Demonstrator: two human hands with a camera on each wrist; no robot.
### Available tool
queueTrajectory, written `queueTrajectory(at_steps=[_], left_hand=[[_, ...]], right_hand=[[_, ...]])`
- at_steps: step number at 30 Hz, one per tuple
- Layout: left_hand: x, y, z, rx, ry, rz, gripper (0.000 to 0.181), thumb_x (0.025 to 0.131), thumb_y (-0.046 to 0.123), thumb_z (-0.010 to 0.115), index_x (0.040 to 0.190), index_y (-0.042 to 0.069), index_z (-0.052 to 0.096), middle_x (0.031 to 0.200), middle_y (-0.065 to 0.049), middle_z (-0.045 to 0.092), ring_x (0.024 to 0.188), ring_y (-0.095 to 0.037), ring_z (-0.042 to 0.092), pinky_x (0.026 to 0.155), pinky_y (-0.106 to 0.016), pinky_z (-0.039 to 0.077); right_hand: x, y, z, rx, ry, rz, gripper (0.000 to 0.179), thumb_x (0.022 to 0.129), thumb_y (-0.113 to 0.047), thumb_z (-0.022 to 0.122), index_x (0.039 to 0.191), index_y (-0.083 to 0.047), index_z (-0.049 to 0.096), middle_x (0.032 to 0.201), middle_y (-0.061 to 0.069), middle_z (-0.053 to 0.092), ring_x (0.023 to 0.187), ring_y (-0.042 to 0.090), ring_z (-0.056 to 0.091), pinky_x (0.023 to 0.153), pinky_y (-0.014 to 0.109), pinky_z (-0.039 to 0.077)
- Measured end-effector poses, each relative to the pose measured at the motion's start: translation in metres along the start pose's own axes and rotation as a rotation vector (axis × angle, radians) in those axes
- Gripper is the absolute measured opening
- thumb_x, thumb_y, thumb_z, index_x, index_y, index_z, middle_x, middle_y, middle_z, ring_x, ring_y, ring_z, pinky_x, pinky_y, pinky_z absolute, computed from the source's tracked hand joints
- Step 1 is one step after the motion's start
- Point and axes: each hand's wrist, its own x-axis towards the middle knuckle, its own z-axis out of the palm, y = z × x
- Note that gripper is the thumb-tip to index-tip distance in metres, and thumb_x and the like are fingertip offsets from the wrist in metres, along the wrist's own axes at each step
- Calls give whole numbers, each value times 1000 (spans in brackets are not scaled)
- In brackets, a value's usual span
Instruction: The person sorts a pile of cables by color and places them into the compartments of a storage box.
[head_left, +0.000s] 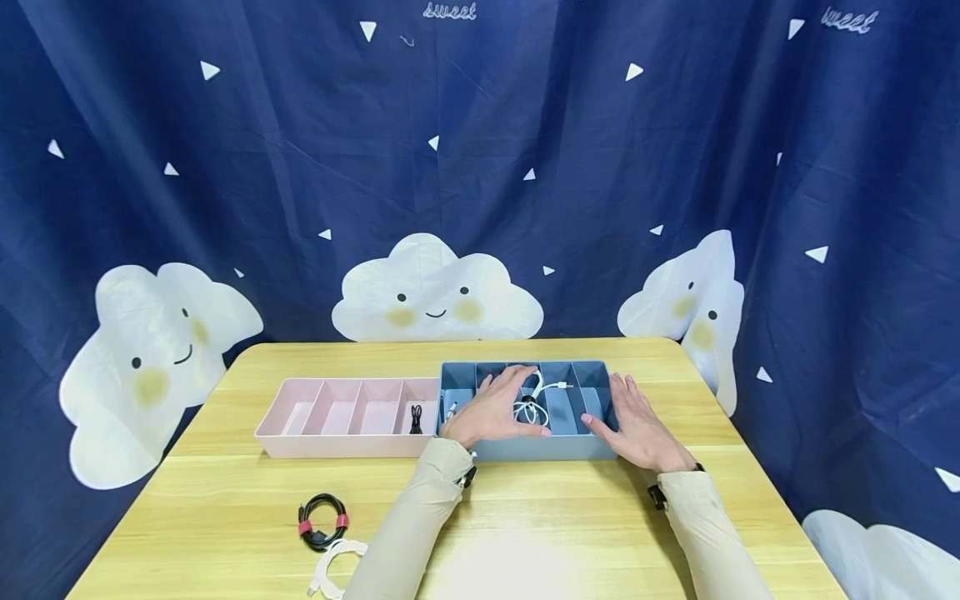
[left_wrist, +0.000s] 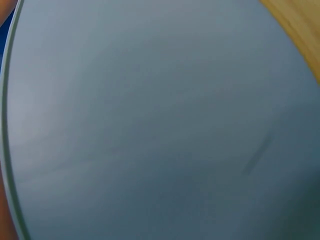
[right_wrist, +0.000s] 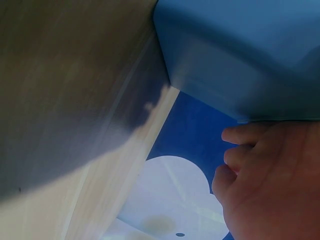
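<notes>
My left grip [head_left: 492, 414] loose | right grip [head_left: 641, 431] astride blue divided tray [head_left: 547, 450] at 3 o'clock, clench unclear | likely light, stiff; hold ends

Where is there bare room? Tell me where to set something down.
Bare table: the stretch before the blue box, between the two sleeves; the strip behind the pink box; the patch right of the right hand. The pink box's three left compartments look bare. Crowded: front left, with black cable and white cable; the blue box under the left hand.
</notes>
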Motion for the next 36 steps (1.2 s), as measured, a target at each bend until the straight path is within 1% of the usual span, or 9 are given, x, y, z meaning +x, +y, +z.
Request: queueTrajectory(at_steps=[5,9,19,24,29,36], left_hand=[[0,-2,0,8,10,14,112,78,71,76,165,22,25,169,-6,30,157,-29,32,129,-63,15],[0,-4,1,20,16,25,110,79,67,78,165,21,26,169,-7,31,156,-30,33,129,-64,16],[0,-5,0,31,17,27,107,81,64,78,165,23,27,168,-5,33,156,-31,32,129,-63,15],[-1,-6,-2,42,9,30,106,81,67,76,164,22,28,168,-5,33,157,-30,32,130,-60,15],[-3,-9,-6,38,15,44,105,82,68,75,164,21,30,168,-7,32,157,-31,31,130,-60,14],[-9,-15,-14,72,26,50,103,83,69,72,162,17,33,167,-8,34,155,-32,34,130,-59,18]], right_hand=[[0,-1,0,1,0,2,103,101,-65,48,163,6,6,171,30,9,160,48,1,127,66,10],[0,-1,0,4,-6,3,104,101,-65,48,163,6,5,171,30,9,160,47,0,127,66,10],[0,1,0,6,-16,11,105,101,-66,48,164,5,2,172,29,7,161,46,-1,128,65,8],[0,0,0,6,-18,12,105,101,-66,47,164,4,3,172,28,6,161,46,-1,128,65,8],[0,-2,-1,12,-12,6,104,101,-65,47,164,5,4,172,29,7,160,47,-1,128,65,8],[0,-1,0,10,-13,1,104,101,-65,47,164,5,4,171,29,8,160,47,0,128,65,8]])
